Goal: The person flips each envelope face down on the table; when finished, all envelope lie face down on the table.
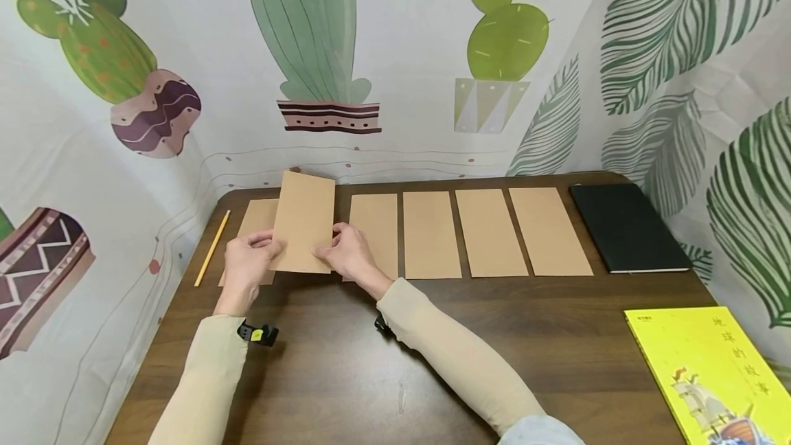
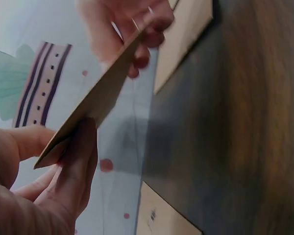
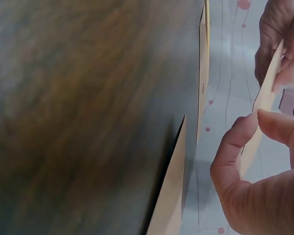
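A brown kraft-paper rectangle (image 1: 305,222), like a thin booklet or card, is held up above the table, tilted with its plain face showing in the head view. My left hand (image 1: 244,266) pinches its lower left edge between thumb and fingers. At its lower right edge, my right hand (image 1: 353,253) pinches it the same way. Seen edge-on in the left wrist view, the held rectangle (image 2: 100,93) is thin. Partly behind my left hand lies a similar brown rectangle (image 1: 259,215), and another brown rectangle (image 1: 377,218) lies partly behind my right hand.
More brown rectangles (image 1: 431,235) lie in a row toward the right on the dark wooden table (image 1: 346,362). A yellow pencil (image 1: 212,249) is at far left. A black notebook (image 1: 629,227) ends the row, with a yellow book (image 1: 711,376) nearer. Behind hangs a cactus-printed cloth (image 1: 414,53).
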Motion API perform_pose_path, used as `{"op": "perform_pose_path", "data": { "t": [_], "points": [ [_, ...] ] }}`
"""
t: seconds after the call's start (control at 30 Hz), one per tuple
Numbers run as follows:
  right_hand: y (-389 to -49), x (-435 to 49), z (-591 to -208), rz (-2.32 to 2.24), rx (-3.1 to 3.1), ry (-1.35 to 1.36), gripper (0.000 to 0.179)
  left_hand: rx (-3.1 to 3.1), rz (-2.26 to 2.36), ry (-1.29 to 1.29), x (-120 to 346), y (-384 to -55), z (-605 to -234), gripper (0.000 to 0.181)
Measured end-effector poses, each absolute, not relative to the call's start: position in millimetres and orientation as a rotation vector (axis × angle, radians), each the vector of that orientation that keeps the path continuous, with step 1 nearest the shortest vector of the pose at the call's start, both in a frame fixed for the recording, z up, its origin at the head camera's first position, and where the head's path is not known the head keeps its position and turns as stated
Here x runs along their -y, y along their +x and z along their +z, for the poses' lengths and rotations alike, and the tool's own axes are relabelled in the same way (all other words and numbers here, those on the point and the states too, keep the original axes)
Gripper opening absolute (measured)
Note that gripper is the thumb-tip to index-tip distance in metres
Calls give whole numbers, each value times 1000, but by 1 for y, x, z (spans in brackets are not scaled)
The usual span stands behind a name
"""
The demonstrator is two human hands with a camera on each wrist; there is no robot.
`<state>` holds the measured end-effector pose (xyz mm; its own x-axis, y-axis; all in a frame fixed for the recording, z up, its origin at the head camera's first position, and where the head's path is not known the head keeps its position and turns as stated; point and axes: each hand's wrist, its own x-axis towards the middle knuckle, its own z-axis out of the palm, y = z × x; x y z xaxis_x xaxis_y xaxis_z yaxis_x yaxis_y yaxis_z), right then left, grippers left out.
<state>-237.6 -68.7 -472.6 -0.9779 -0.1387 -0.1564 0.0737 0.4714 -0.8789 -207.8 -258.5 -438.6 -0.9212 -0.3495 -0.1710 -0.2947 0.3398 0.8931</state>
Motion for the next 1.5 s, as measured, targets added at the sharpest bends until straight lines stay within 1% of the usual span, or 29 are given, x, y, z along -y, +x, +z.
{"op": "perform_pose_path", "data": {
  "t": [0.13, 0.2, 0.27, 0.33, 0.43, 0.47, 0.67, 0.77, 1.0, 1.17, 1.27, 1.4, 1.5],
  "points": [
    [-239, 69, -477, -1470, -2527, -39, 71, 2653, -1529, 561, 264, -211, -446, 43],
    [-245, 72, -486, -1434, -2536, -29, 74, 2711, -1449, 532, 266, -212, -450, 45],
    [-252, 75, -498, -1375, -2569, -18, 70, 2757, -1398, 511, 267, -213, -452, 46],
    [-257, 78, -505, -1316, -2587, -11, 60, 2794, -1390, 507, 268, -215, -453, 47],
    [-263, 83, -510, -1216, -2622, -28, 31, 2835, -1375, 503, 270, -217, -457, 49],
    [-264, 83, -509, -1199, -2612, -38, 24, 2851, -1355, 499, 270, -218, -458, 49],
    [-272, 89, -520, -1119, -2634, -73, 31, 2938, -1197, 467, 272, -222, -464, 48],
    [-273, 91, -522, -1086, -2653, -51, 28, 2985, -1105, 460, 272, -223, -467, 48],
    [-248, 83, -477, -1075, -2624, -53, 30, 3049, -949, 433, 269, -223, -469, 44],
    [-258, 89, -501, -1040, -2668, -117, 31, 3081, -867, 421, 270, -226, -472, 41],
    [-269, 92, -515, -1035, -2656, -161, 33, 3075, -792, 396, 276, -234, -484, 36],
    [-276, 93, -525, -995, -2690, -202, 35, 3050, -720, 288, 290, -252, -513, 28],
    [-275, 93, -526, -981, -2713, -222, 33, 3056, -710, 246, 300, -266, -535, 27]
  ]
}}
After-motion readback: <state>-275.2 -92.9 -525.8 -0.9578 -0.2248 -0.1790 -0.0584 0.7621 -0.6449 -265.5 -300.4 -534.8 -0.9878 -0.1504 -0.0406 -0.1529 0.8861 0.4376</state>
